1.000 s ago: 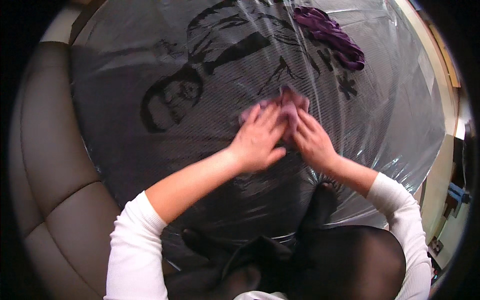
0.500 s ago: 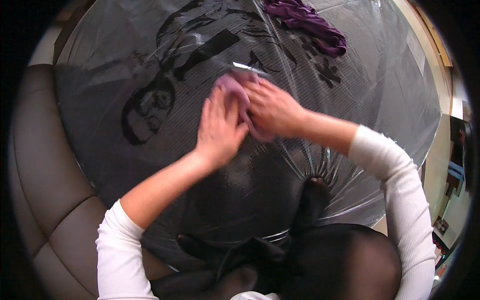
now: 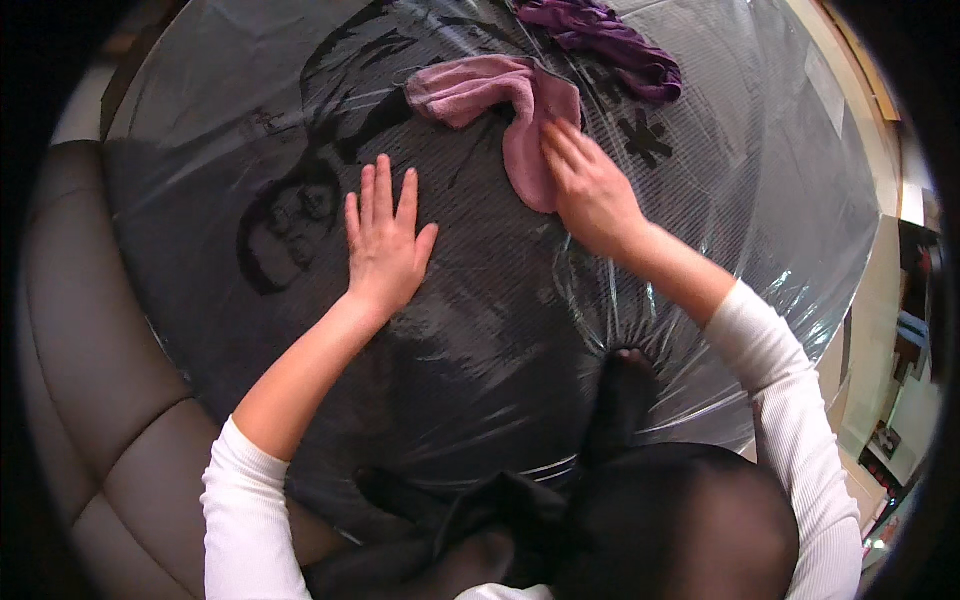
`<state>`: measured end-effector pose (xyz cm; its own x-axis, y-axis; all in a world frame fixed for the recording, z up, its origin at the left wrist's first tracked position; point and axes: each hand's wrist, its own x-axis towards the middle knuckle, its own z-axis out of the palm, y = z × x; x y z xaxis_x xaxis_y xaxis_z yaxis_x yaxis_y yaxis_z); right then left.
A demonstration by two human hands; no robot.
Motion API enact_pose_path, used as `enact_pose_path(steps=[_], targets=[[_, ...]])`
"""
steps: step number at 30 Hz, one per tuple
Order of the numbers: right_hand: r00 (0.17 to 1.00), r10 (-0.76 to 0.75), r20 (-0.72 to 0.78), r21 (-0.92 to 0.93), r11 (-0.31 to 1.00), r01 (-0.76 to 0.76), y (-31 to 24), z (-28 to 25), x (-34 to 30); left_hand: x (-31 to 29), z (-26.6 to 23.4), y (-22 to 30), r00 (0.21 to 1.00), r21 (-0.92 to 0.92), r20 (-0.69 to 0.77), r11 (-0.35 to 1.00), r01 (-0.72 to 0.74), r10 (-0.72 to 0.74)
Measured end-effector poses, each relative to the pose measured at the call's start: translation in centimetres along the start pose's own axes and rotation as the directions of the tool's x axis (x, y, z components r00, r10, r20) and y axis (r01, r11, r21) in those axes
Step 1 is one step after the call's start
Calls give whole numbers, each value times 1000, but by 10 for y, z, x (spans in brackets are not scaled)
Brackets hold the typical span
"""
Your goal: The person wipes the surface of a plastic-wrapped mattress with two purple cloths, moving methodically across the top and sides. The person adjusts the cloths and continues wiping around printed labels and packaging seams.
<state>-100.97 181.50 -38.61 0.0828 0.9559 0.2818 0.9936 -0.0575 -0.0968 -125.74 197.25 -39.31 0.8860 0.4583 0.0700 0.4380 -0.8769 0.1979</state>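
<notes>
My left hand lies flat on the clear plastic sheet, fingers spread, holding nothing. To the right of it, my right hand has its fingers on the right part of a pink cloth with a towel-like nap. Part of the grip is hidden behind the hand. The cloth lies loosely bent across the sheet, one end reaching to the upper left and another hanging down toward me. Beyond my right hand, a crumpled dark purple cloth rests on the sheet.
The plastic covers a wide dark surface with dark patches showing at the left. Creases gather around my dark-clad foot. A brown padded upholstered edge runs along the left. Shelves with small items stand at the far right.
My hands were together with the pink cloth bunched between them. Now my left hand is off it, down on the sheet to the left, and the cloth is spread farther out under my right hand.
</notes>
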Motion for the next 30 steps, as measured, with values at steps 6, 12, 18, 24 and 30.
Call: enact_pose_path(steps=[6,12,18,24,30], targets=[[999,-13,42,139,990,7,-34,-19,-36,-30,-11,-12,992,86,106,993,-76,66],[987,131,-96,70,990,-125,0,17,42,-34,4,-14,992,70,77,992,-108,103],[994,54,-98,50,998,-50,4,35,60,-36,0,-14,990,70,106,993,-96,88],[884,-467,-24,513,753,412,-68,19,17,-57,-46,-21,973,-44,209,995,-94,101],[381,-912,152,663,379,645,-113,-2,-16,-126,-98,-31,897,-205,412,975,-81,161]])
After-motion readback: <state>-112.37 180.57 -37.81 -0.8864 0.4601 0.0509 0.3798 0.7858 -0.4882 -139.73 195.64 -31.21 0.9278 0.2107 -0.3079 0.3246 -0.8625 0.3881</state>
